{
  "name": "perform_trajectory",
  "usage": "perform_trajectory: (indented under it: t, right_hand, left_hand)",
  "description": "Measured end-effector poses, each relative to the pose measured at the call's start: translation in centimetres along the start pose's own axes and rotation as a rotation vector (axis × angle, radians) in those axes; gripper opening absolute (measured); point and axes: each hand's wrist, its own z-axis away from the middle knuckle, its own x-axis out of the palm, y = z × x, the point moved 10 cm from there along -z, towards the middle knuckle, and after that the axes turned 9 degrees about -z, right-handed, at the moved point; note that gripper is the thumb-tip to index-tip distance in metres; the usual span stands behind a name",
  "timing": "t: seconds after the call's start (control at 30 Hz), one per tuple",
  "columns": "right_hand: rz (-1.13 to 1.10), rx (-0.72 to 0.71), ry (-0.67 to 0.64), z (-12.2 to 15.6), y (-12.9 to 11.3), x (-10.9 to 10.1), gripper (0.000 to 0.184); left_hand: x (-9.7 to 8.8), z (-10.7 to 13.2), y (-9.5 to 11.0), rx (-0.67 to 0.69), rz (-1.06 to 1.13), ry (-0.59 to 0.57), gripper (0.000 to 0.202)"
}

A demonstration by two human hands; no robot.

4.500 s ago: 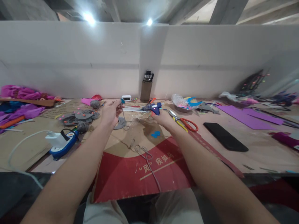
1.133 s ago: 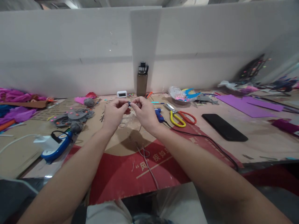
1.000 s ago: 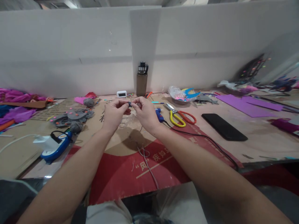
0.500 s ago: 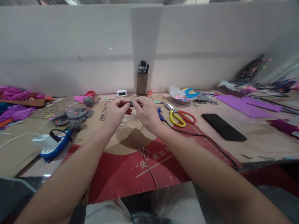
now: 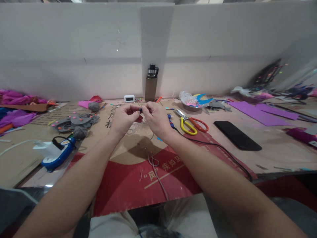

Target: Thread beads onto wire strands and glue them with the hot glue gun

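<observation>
Between the fingertips of both hands is a small dark blue piece (image 5: 141, 110), mostly covered by the fingers; its kind cannot be made out. My left hand (image 5: 125, 119) pinches it from the left, thumb against index finger. My right hand (image 5: 156, 118) closes on it from the right. Both are held above a red and tan cardboard sheet (image 5: 133, 185). Just right of my right hand, a blue tool with a black cord (image 5: 171, 121) is partly hidden. A loose grey string (image 5: 158, 177) lies on the cardboard nearer to me.
Scissors (image 5: 189, 122) with yellow and red handles and a black phone (image 5: 237, 135) lie to the right. A bottle (image 5: 151, 84) and small clock (image 5: 129, 98) stand by the wall. On the left are a blue power strip (image 5: 59, 153) and grey felt pieces (image 5: 74, 123).
My hands have come slightly closer around the small dark blue piece, which shows a little farther right. The things on the table have stayed in place.
</observation>
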Motion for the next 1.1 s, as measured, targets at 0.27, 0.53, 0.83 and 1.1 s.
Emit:
perform_trajectory:
  t: [0.27, 0.53, 0.83, 1.1]
  right_hand:
    - [-0.021, -0.002, -0.002, 0.0, -0.3, -0.2, 0.027]
    - [-0.035, -0.016, -0.045, 0.2, -0.8, 0.0, 0.027]
    - [-0.075, -0.009, -0.039, 0.7, -0.9, -0.4, 0.005]
    - [-0.076, -0.009, -0.027, 0.7, -1.1, -0.3, 0.016]
  left_hand:
    - [0.1, 0.2, 0.4, 0.019, 0.021, -0.009, 0.015]
    - [-0.9, 0.1, 0.1, 0.021, -0.016, 0.087, 0.014]
    - [-1.1, 0.2, 0.1, 0.01, -0.023, 0.107, 0.013]
    - [-1.2, 0.3, 0.5, 0.052, -0.033, 0.123, 0.012]
